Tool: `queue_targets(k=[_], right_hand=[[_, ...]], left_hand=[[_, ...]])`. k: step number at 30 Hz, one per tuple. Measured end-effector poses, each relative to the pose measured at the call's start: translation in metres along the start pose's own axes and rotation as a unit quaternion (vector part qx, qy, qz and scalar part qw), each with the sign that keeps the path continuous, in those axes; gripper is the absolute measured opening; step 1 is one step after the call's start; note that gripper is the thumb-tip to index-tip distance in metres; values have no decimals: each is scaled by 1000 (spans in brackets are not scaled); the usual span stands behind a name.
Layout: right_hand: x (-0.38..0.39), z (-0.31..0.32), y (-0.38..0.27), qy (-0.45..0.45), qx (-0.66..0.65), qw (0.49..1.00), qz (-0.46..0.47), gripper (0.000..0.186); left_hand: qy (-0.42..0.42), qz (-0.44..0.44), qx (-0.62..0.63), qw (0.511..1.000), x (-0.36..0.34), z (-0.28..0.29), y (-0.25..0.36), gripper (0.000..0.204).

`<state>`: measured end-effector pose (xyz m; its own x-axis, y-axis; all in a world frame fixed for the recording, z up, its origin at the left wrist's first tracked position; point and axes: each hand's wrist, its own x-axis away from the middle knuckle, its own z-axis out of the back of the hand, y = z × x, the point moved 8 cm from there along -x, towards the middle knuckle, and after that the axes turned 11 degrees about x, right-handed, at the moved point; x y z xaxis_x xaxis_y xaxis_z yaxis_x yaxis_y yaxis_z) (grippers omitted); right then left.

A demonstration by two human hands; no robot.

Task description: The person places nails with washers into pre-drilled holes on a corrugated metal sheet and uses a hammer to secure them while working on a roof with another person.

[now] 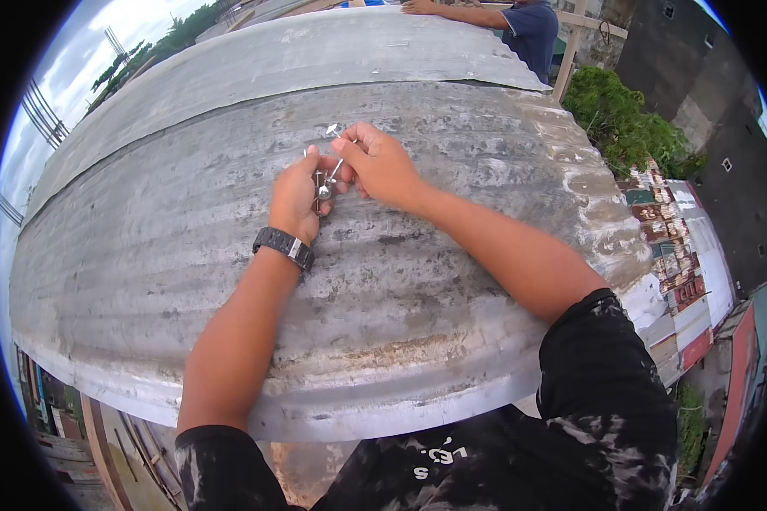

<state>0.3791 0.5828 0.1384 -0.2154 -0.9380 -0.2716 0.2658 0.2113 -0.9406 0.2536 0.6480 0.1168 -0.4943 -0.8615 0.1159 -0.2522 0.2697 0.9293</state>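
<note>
My left hand (298,189), with a dark watch (283,249) on the wrist, is closed around several shiny roofing nails (324,191) with wide caps. My right hand (375,166) is just to its right, thumb and fingers pinched on a silver roofing nail (335,131) that points upward, its cap at the top. The fingers of both hands meet over the grey, weathered corrugated metal sheet (452,264), so some contact points are hidden.
An upper corrugated sheet (256,60) overlaps this one. A co-worker's arm (460,13) rests at its far edge, beside a wooden frame (571,47). The near sheet edge crosses below my forearms. Green foliage (605,119) and patched lower roofs (682,255) lie right.
</note>
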Motion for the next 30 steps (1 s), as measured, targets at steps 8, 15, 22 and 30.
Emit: queue_targets(k=[8, 15, 22, 30], right_hand=[[-2, 2, 14, -34, -79, 996, -33, 32], [8, -1, 38, -50, -282, 939, -192, 47], [11, -8, 43, -63, -283, 931, -222, 44], [9, -21, 23, -98, -62, 977, -178, 33]], left_hand=[[-16, 15, 34, 999, -7, 3, -3, 38], [5, 14, 78, 997, -7, 11, -4, 41], [5, 19, 118, 993, -7, 17, -2, 40], [28, -8, 184, 983, -5, 18, -2, 32]])
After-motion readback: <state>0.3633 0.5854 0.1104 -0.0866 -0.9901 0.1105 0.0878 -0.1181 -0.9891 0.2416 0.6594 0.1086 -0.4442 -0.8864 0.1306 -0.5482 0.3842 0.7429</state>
